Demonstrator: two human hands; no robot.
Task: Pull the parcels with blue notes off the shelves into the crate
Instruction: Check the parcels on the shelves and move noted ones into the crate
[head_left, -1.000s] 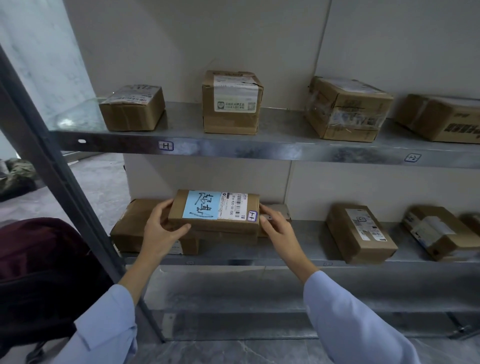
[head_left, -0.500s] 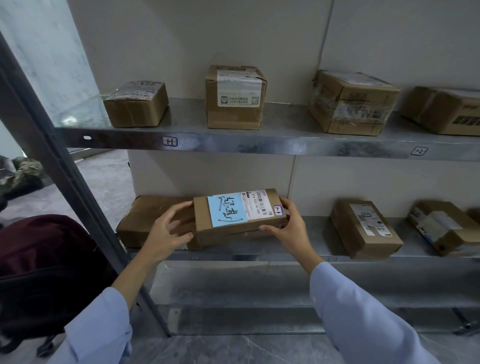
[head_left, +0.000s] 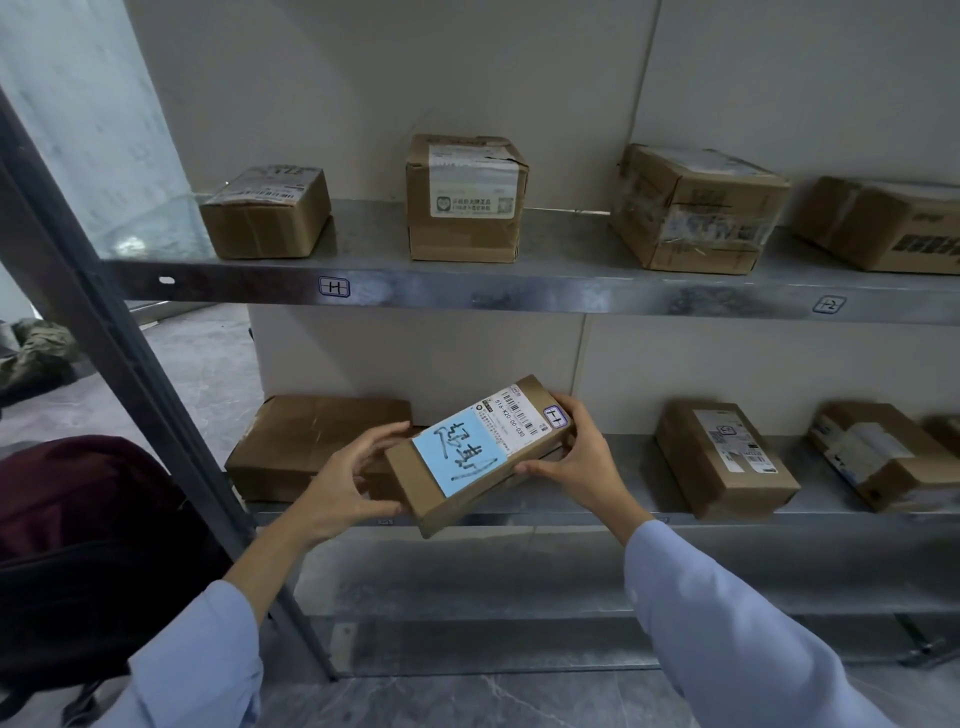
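Note:
A long brown parcel (head_left: 441, 499) with a blue note (head_left: 460, 454) and a white barcode label on top is lifted off the lower shelf (head_left: 613, 499), tilted with its near end down. My left hand (head_left: 345, 480) grips its near left end. My right hand (head_left: 579, 457) grips its far right end, fingers curled over the top edge. No crate is in view.
A flat brown box (head_left: 311, 441) lies behind the parcel on the lower shelf, with two more boxes (head_left: 724, 457) to the right. The upper shelf (head_left: 519, 288) carries several boxes. A dark steel upright (head_left: 130, 374) slants at left, a dark red bag (head_left: 88, 540) beside it.
Both hands have pulled the parcel off the flat box toward me and turned it, so its near end now points down and left. The view has shifted down slightly.

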